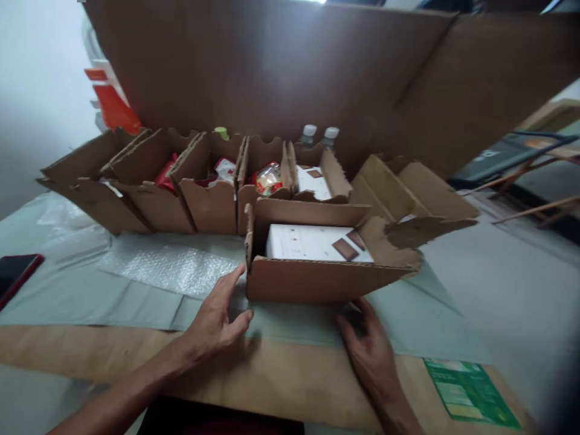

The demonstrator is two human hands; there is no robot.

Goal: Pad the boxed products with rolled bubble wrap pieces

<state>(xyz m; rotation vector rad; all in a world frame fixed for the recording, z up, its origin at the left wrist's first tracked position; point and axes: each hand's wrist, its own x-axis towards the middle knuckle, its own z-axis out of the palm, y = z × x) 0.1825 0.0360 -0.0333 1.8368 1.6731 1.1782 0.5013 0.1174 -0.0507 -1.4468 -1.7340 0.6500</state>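
Note:
A cardboard bin (326, 283) stands lengthwise across the table in front of me. Inside it lies a white box (308, 243) with brown chocolate pieces pictured on it. My left hand (220, 317) is at the bin's left end, thumb and fingers apart. Its fingertips are close to the cardboard; whether they touch I cannot tell. By the bin's lower front edge, right of its middle, is my right hand (369, 344), with thumb and fingers spread and fingertips partly hidden at the edge. Neither hand holds anything that shows.
Behind stands a row of cardboard bins (212, 208) with packets inside, backed by a tall cardboard panel (272, 66). Bubble wrap (167, 263) and a phone (18, 275) lie left. A green printed packet (473, 393) is at the front right. Two white-capped bottles (330, 136) show behind the bins.

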